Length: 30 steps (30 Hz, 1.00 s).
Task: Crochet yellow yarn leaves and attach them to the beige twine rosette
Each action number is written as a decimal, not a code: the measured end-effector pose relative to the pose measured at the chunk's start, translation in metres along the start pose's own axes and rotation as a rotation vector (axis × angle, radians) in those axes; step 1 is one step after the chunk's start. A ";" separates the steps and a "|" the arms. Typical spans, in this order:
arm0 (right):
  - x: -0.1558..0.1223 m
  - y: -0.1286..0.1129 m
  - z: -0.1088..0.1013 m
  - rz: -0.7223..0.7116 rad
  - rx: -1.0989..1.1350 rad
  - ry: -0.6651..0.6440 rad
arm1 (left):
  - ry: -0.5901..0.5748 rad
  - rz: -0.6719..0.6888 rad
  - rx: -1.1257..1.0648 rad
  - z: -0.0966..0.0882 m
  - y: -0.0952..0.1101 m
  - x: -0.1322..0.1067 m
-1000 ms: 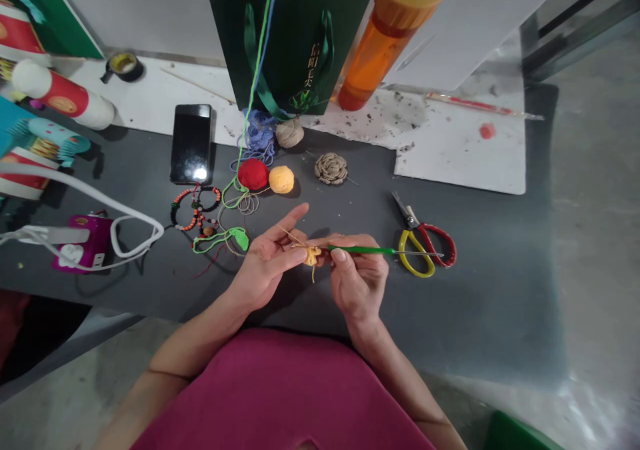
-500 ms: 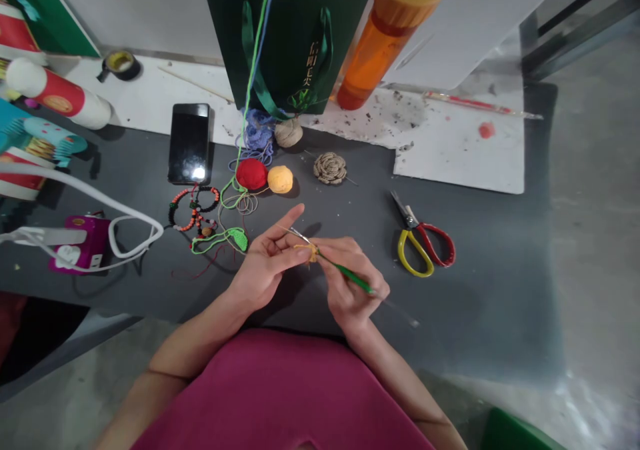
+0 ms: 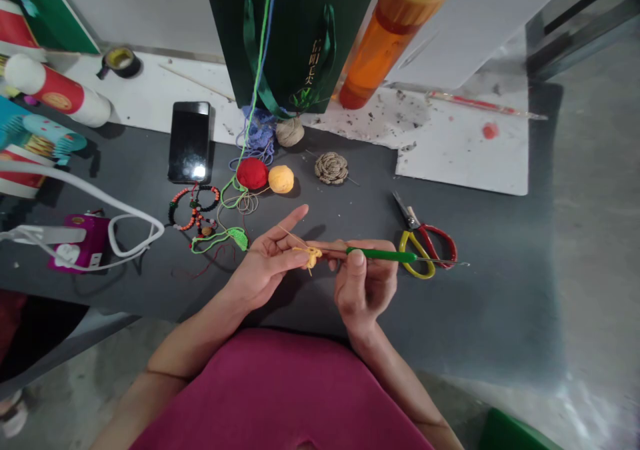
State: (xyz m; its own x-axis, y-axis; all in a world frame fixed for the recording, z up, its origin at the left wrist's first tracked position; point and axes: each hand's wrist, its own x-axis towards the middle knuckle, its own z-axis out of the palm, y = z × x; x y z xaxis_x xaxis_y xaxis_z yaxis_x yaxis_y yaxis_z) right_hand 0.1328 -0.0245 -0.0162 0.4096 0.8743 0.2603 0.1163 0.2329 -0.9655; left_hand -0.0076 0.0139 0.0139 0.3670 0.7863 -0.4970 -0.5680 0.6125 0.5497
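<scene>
Head view: the left hand, near the centre of the frame, had its thumb pressed on a small yellow crochet piece, the grip pinched on its left edge; the index finger was stretched toward the upper right, with a thin yarn strand running from it down to the piece. The right hand, just right of centre, had its grip closed around a green-handled crochet hook, thumb on the handle. The hook lay nearly level; its bare metal shaft extended right across the scissors as seen from above, and contact between the two could not be determined. The hook's left end was hidden by the fingers, so whether it sat in the yellow piece could not be told. Above the hands, on the grey desk, a red yarn ball and a yellow yarn ball sat side by side, with a brown crocheted rosette to their right. Left of the left hand lay a green crocheted piece, near beaded bracelets. A black phone lay at upper left; a dark green bag stood at top centre, an orange bottle to its right.
</scene>
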 end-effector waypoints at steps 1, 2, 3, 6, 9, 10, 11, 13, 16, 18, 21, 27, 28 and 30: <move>0.001 0.000 0.000 0.011 0.024 -0.014 | -0.008 -0.001 -0.002 0.000 0.000 0.000; 0.001 0.000 0.000 0.028 0.043 -0.025 | -0.015 -0.004 -0.005 0.000 0.001 0.000; 0.002 0.000 -0.001 0.048 0.055 -0.032 | -0.021 -0.011 -0.006 -0.001 0.001 0.000; 0.005 0.001 -0.001 0.130 0.107 -0.037 | -0.033 -0.037 -0.008 -0.001 0.001 -0.001; 0.006 0.003 0.001 0.218 0.233 -0.084 | -0.047 -0.037 -0.005 -0.001 0.000 -0.002; 0.006 0.003 0.003 0.232 0.276 -0.103 | -0.049 -0.025 0.002 0.000 0.000 -0.002; 0.006 0.003 0.005 0.238 0.314 -0.122 | -0.047 -0.011 0.012 0.000 -0.001 -0.003; 0.005 0.003 0.009 0.220 0.376 -0.143 | -0.032 0.026 0.040 0.001 -0.003 -0.003; 0.004 0.002 0.014 0.196 0.396 -0.133 | 0.000 0.088 0.093 0.001 -0.005 -0.004; 0.004 0.002 0.015 0.201 0.370 -0.110 | 0.001 0.128 0.119 0.001 -0.006 -0.005; 0.003 0.003 0.012 0.198 0.330 -0.115 | -0.010 0.160 0.133 -0.001 -0.007 -0.004; 0.007 0.002 0.002 -0.176 0.019 -0.212 | 0.069 0.219 0.140 -0.003 -0.010 -0.003; 0.007 0.002 0.002 -0.274 -0.048 -0.224 | 0.077 0.226 0.134 -0.002 -0.011 -0.003; 0.008 0.001 0.002 -0.373 -0.122 -0.220 | 0.078 0.211 0.105 0.000 -0.011 -0.003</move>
State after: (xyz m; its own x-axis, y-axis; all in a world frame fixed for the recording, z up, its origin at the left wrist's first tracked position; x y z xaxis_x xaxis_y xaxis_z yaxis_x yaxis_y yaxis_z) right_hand 0.1346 -0.0171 -0.0148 0.1189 0.8128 0.5703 0.3309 0.5091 -0.7945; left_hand -0.0024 0.0050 0.0089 0.1882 0.8916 -0.4119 -0.5448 0.4437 0.7116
